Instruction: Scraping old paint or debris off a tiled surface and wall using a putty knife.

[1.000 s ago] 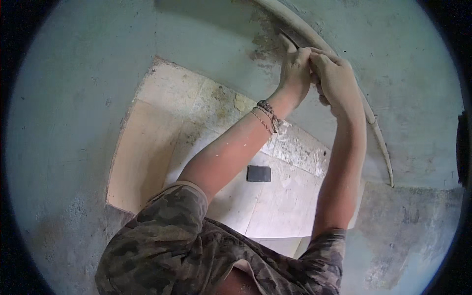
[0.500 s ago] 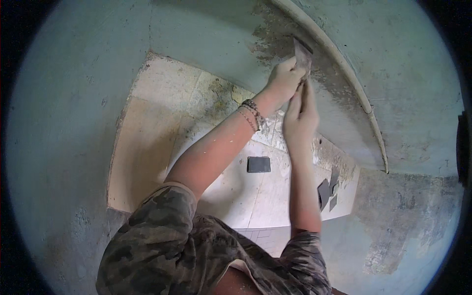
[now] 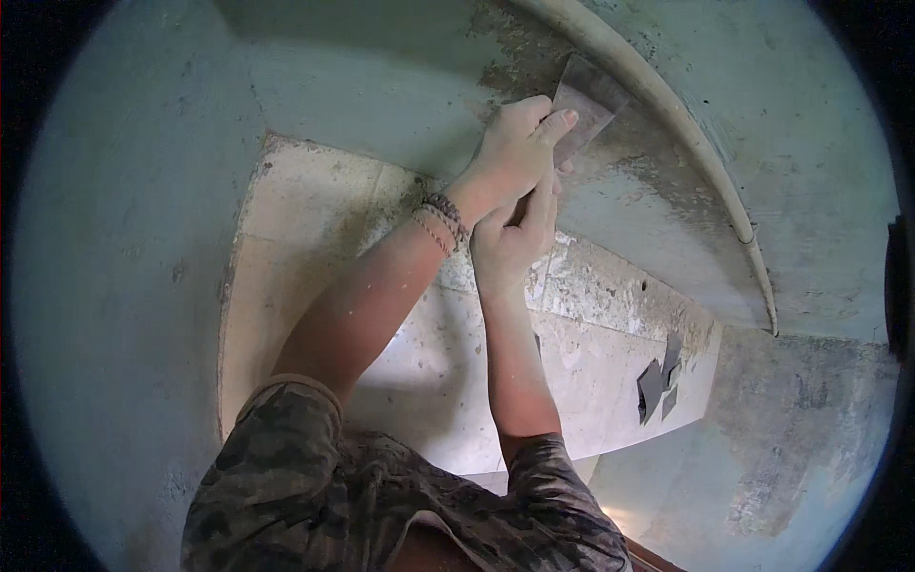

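1. The wall [image 3: 381, 86] fills most of the view: pale blue-green plaster, curving with the lens. A rough grey-brown scraped patch [image 3: 620, 162] sits in its upper middle, mottled and uneven.
2. The floor [image 3: 315, 238] lies below, tiled in cream and beige, dusty, with pale splashes near the foot of the wall.
3. A pale pipe [image 3: 667, 105] runs along the wall in an arc from the top centre down to the right, just beside the scraped patch.
4. Your camouflage shirt [image 3: 305, 496] occupies the lower edge; both forearms rise from it toward the wall.
5. Your left hand [image 3: 515, 153] is uppermost, its grip clamped on the scraper [image 3: 583, 100], thumb laid along the blade's lower edge. A braided bracelet [image 3: 440, 217] sits on that wrist.
6. Your right hand [image 3: 510, 238] is just below the left, touching it, fingers curled shut around the scraper's handle; the handle itself is mostly hidden between the two hands.
7. The scraper has a flat, wide grey blade, tilted, its far edge against the wall inside the scraped patch, just short of the pipe.
8. A few dark flat pieces [image 3: 658, 386] lie on the floor at lower right, well apart from your hands; you cannot tell what they are.
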`<state>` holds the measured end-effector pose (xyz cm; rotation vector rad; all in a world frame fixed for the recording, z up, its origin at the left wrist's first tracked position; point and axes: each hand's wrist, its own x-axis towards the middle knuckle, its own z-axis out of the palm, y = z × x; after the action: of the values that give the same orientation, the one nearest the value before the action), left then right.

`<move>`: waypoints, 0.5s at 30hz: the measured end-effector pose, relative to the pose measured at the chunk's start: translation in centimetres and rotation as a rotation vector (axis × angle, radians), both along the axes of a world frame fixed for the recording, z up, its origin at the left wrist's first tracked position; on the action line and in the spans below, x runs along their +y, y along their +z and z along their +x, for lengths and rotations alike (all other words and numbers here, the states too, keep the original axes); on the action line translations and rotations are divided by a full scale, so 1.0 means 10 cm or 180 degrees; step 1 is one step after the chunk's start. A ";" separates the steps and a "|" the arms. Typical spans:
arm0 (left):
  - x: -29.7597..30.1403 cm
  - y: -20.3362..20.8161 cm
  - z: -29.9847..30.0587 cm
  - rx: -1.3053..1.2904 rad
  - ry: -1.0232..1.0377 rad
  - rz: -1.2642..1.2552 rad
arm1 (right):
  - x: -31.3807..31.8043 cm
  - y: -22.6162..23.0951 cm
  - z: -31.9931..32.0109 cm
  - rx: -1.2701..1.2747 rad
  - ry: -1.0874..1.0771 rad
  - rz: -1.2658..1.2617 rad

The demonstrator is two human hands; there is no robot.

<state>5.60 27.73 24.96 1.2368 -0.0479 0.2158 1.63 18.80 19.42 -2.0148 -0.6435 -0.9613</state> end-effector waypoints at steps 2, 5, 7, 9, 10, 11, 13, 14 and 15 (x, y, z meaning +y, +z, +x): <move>0.01 -0.11 0.13 -0.0527 0.0607 0.0392 | 0.10 0.15 -0.01 0.0138 -0.0038 -0.0033; 0.04 0.25 0.01 -0.0008 -0.0031 -0.0330 | 0.02 0.14 0.02 0.0477 -0.0175 -0.0117; 0.01 -0.09 0.05 -0.0175 0.0328 0.0124 | 0.06 0.02 0.02 0.0591 -0.0184 -0.0073; 0.01 -0.31 0.09 -0.0347 0.0690 0.0599 | 0.02 -0.14 -0.10 0.0411 0.0010 -0.0407; 0.01 -0.33 0.09 -0.0319 0.0779 0.0808 | 0.03 -0.13 -0.08 0.0414 0.0010 -0.0410; 0.01 -0.34 0.10 -0.0291 0.0867 0.1019 | 0.04 -0.10 -0.04 0.0548 0.0039 -0.0136; 0.02 0.05 0.07 -0.0199 0.0567 0.0440 | 0.06 0.14 -0.06 0.0727 0.0052 0.0110; 0.06 0.15 0.08 -0.0126 0.0295 -0.0096 | 0.11 0.20 -0.05 0.0891 0.0016 0.0189; 0.05 0.07 0.14 -0.0232 0.0365 -0.0035 | 0.14 0.26 -0.04 0.1011 -0.0024 0.0262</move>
<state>6.99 28.26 25.67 1.2217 -0.0389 0.3604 1.27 20.17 22.06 -2.0387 -0.4162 -0.6405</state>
